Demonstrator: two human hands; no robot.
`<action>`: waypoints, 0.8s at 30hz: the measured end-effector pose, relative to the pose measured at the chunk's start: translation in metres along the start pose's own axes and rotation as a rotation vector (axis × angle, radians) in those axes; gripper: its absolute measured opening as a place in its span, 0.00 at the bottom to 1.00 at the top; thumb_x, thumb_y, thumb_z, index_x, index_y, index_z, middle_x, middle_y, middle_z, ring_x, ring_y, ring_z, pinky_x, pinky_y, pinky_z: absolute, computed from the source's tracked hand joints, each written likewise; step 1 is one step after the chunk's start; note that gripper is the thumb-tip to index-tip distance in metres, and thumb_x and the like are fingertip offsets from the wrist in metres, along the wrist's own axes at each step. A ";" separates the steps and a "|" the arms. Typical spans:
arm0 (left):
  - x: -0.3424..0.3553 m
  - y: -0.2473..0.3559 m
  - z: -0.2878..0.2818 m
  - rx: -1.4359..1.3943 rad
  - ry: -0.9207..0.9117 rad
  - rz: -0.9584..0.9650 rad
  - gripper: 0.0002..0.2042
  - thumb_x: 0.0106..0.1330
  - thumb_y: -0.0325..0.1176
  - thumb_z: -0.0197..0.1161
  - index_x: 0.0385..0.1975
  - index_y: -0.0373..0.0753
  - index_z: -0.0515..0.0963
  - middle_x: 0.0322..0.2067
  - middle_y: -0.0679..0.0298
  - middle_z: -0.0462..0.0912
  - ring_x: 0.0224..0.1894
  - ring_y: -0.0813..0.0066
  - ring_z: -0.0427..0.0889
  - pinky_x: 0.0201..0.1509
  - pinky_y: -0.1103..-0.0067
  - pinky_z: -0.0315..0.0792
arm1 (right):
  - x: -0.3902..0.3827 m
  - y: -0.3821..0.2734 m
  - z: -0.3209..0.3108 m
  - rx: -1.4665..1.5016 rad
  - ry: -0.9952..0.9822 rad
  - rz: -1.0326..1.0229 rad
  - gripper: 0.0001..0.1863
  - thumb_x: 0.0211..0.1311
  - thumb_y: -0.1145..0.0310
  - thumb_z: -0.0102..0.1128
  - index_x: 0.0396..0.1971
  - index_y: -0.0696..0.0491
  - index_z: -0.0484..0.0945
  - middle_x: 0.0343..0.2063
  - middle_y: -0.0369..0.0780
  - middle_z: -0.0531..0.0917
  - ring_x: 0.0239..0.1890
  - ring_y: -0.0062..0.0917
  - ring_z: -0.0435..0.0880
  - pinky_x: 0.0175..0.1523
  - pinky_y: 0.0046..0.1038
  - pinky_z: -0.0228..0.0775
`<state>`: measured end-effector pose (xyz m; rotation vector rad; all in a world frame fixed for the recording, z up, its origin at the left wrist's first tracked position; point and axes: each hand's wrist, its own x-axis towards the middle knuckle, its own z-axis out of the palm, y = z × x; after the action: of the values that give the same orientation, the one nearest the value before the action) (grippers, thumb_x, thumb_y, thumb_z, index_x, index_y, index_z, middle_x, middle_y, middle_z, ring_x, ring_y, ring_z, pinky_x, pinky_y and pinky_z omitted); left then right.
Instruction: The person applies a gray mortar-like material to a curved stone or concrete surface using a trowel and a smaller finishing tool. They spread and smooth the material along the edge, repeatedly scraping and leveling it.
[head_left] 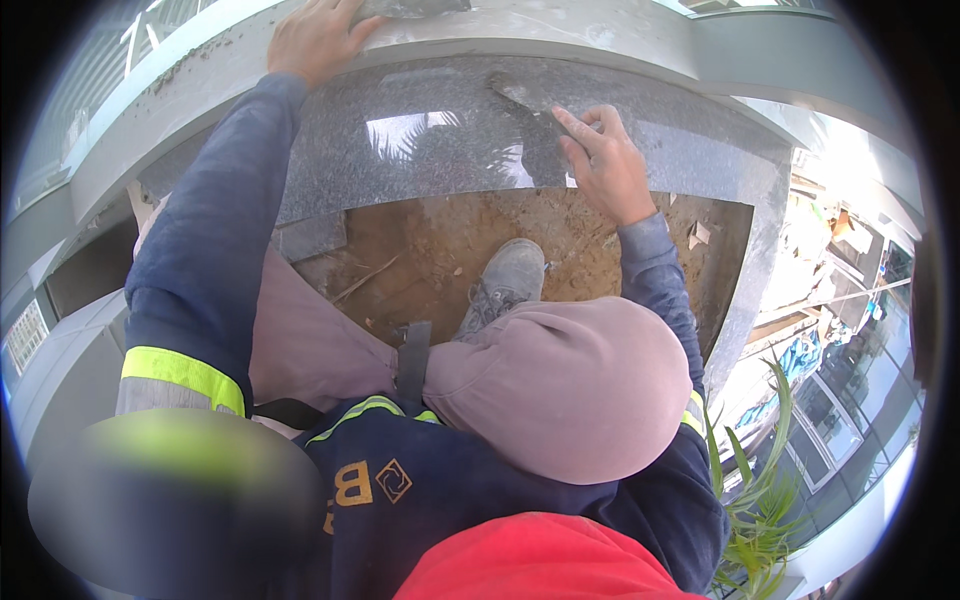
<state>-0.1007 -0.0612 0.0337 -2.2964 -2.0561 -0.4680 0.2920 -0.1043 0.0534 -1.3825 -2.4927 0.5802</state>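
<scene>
On the far part of the polished grey slab (340,150), the scraper (517,95) was angled with its blade toward the pale ledge (560,30); whether its edge touched the stone could not be confirmed. Your right hand (605,160) was closed around the handle. Your left hand (315,40) reached to the ledge, beside a flat grey plate (420,8); its fingers were partly cut off, so you could not be confirmed as gripping that plate. You were judged to be scraping or spreading over the slab; the next move appeared to call for a low blade angle and even pressure. Nearer you, brown soil (420,240) showed around your grey shoe (510,275).
</scene>
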 end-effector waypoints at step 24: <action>0.003 -0.003 0.008 0.039 -0.022 -0.005 0.18 0.65 0.48 0.63 0.49 0.44 0.78 0.42 0.54 0.82 0.46 0.50 0.82 0.47 0.56 0.75 | 0.006 0.053 0.007 -0.012 0.030 0.160 0.24 0.69 0.67 0.60 0.64 0.41 0.78 0.46 0.44 0.76 0.42 0.41 0.83 0.48 0.38 0.78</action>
<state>-0.1017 -0.0558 0.0265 -2.2859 -2.0620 -0.4006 0.3262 -0.0753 0.0240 -1.5932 -2.3810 0.5723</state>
